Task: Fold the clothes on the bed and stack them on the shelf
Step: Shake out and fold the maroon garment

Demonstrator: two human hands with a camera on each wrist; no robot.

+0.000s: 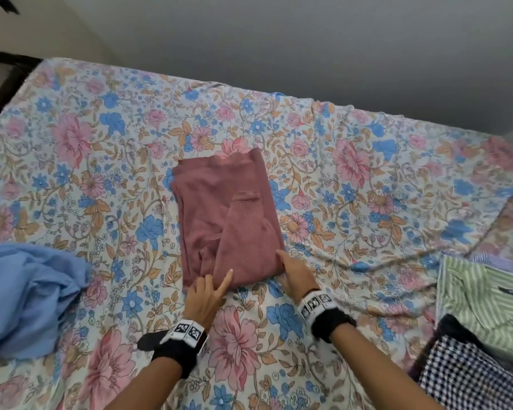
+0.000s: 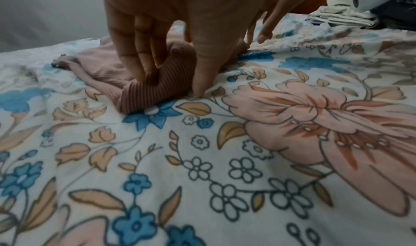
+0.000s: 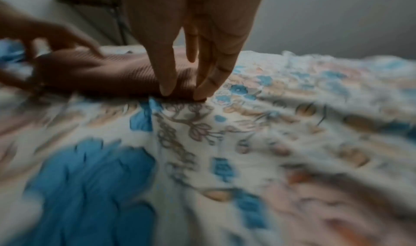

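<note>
- Softly ribbed and limp, my dusty-pink knit top (image 1: 224, 220) should weigh little and sag unless I take it by its near hem corners.
- It lies partly folded into a long panel, mid-bed on the floral bedsheet (image 1: 353, 202).
- My left hand (image 1: 206, 294) pinches the near left edge; my right hand (image 1: 293, 272) presses the near right corner, fingers (image 3: 167, 82) straight and close together.
</note>
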